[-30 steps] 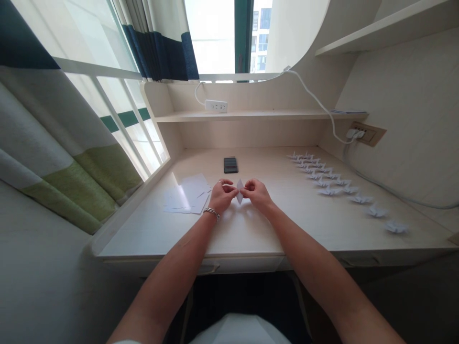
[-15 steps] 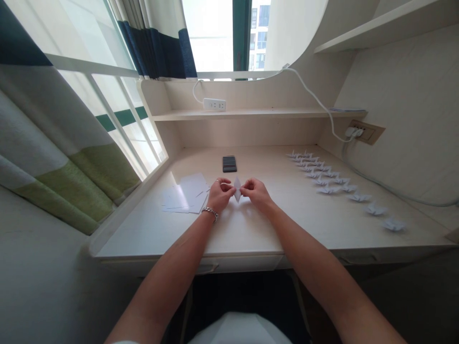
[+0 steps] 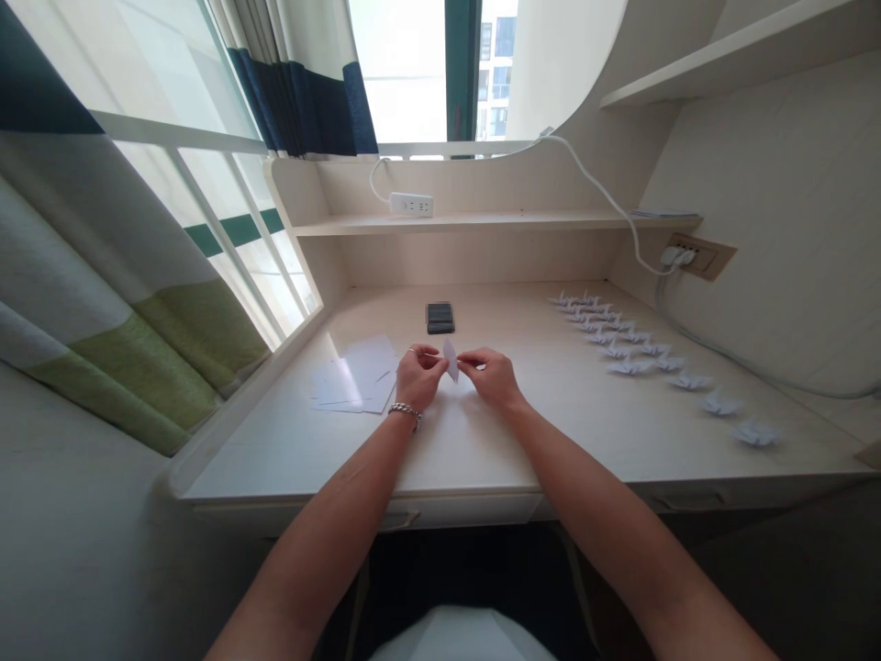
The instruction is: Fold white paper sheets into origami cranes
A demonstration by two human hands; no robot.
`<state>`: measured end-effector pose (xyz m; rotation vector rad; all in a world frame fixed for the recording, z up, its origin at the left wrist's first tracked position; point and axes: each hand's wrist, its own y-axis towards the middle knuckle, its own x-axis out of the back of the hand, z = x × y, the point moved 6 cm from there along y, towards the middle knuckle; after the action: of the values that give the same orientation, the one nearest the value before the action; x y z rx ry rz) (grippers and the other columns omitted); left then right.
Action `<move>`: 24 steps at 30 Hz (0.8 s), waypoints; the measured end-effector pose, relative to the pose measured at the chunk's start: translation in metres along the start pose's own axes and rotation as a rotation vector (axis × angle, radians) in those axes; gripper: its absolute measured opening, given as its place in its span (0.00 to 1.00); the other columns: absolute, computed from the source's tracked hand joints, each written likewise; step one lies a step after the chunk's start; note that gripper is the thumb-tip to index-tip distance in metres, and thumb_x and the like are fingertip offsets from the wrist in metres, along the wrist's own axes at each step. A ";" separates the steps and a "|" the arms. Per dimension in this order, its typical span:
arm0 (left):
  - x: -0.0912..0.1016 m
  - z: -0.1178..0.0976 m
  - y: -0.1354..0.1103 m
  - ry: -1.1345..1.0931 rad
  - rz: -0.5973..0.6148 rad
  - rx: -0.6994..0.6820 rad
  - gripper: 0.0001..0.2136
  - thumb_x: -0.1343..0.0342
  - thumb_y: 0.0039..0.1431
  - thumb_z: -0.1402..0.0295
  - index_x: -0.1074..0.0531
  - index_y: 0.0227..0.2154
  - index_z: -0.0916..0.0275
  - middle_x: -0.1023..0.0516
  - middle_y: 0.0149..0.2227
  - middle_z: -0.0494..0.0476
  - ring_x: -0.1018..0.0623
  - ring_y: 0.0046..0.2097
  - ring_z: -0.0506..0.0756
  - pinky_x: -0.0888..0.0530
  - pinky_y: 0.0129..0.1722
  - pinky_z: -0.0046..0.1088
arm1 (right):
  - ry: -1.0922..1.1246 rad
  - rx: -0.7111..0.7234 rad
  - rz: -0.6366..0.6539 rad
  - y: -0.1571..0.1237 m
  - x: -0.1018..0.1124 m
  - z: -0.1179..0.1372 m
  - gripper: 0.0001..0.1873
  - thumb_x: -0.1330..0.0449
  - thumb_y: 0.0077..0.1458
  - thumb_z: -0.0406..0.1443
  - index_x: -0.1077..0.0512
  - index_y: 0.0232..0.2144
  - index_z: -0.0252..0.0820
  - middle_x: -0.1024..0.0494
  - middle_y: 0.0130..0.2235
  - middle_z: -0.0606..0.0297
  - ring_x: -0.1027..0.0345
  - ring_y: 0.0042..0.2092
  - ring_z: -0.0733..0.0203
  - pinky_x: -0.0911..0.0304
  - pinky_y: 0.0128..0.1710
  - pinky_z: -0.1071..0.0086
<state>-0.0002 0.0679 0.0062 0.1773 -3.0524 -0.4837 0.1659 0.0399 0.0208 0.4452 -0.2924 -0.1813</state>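
Paper between two grips: my left grip pinches a small folded piece of white paper with thumb and fingers at its 9 o'clock side, while my right grip holds its 3 o'clock edge between thumb and forefinger; both are narrow, neither spread. The folded piece hangs over the pale surface, one tip pointing just short of 12 o'clock, the other just short of 6; whether the lower tip touches down I cannot tell, and the single creases are too small to make out. Done well, I judge, work this fine asks for a steady left pinch as anchor and a lighter right one, edges matched before any pressure, each crease pressed from the middle outward so that the narrow tips neither crumple nor skew. Too hard a squeeze could dent the paper; too loose a one could let the layers slip. Reckoned from the folded piece, a dark flat case lies at 12 o'clock, loose white sheets spread at 9 near my chain bracelet, and folded paper birds line up from 2 o'clock round past 3, well apart from my fingers. Near 11, a white power strip sits on the back shelf.
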 end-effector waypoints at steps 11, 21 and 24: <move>-0.012 -0.004 -0.003 -0.095 0.140 -0.017 0.15 0.32 0.42 0.66 0.26 0.34 0.65 0.18 0.33 0.61 0.19 0.37 0.57 0.24 0.42 0.37 | 0.161 -0.152 0.166 0.003 -0.011 -0.014 0.14 0.36 0.48 0.43 0.20 0.34 0.40 0.19 0.32 0.62 0.26 0.34 0.57 0.31 0.36 0.65; -0.009 -0.007 -0.004 -0.022 0.167 0.027 0.09 0.34 0.42 0.66 0.23 0.27 0.65 0.19 0.27 0.57 0.22 0.30 0.54 0.26 0.34 0.31 | 0.328 -0.359 0.196 -0.002 -0.012 -0.017 0.13 0.34 0.44 0.41 0.21 0.32 0.38 0.19 0.32 0.59 0.26 0.33 0.60 0.31 0.32 0.69; -0.010 -0.007 -0.005 -0.027 0.185 0.050 0.09 0.33 0.40 0.67 0.23 0.25 0.65 0.21 0.24 0.55 0.23 0.28 0.52 0.27 0.32 0.29 | 0.322 -0.354 0.174 -0.001 -0.009 -0.016 0.13 0.32 0.40 0.38 0.21 0.32 0.38 0.19 0.31 0.61 0.28 0.31 0.62 0.34 0.29 0.71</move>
<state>0.0108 0.0623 0.0110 -0.1102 -3.0679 -0.4006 0.1627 0.0474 0.0039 0.0928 0.0202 0.0118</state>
